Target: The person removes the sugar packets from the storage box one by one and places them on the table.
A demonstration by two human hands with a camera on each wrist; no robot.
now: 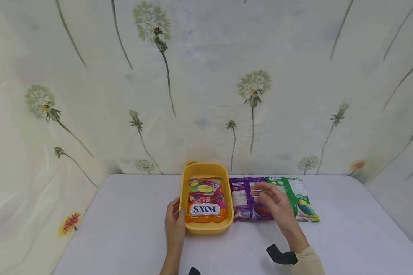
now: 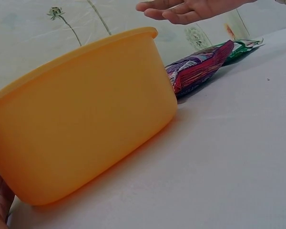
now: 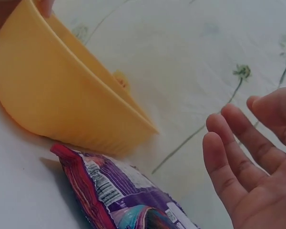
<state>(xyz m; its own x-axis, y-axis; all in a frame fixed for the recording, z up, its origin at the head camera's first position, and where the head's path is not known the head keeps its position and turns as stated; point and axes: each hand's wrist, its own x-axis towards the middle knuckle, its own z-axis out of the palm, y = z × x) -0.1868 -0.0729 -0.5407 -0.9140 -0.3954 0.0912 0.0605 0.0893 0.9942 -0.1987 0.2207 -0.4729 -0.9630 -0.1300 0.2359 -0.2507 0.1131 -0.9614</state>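
A yellow plastic tub [image 1: 208,230] stands on the table with a Fox's Fruits candy bag [image 1: 206,200] lying inside, its lettering upside down in the head view. My left hand [image 1: 174,223] holds the tub's left side, thumb at the rim and fingers against the outer wall. To the right of the tub lies a purple candy bag [image 1: 241,198], and a green candy bag [image 1: 303,202] is beyond it. Above the purple bag hovers my right hand [image 1: 275,204], fingers loosely spread with nothing in them; in the right wrist view the fingertips [image 3: 214,148] are apart from the bag.
A white-covered table [image 1: 130,229] carries everything. Behind it hangs a pale sheet [image 1: 199,76] printed with dandelions, close to the tub's far end. A black wrist strap [image 1: 281,256] sits on my right wrist.
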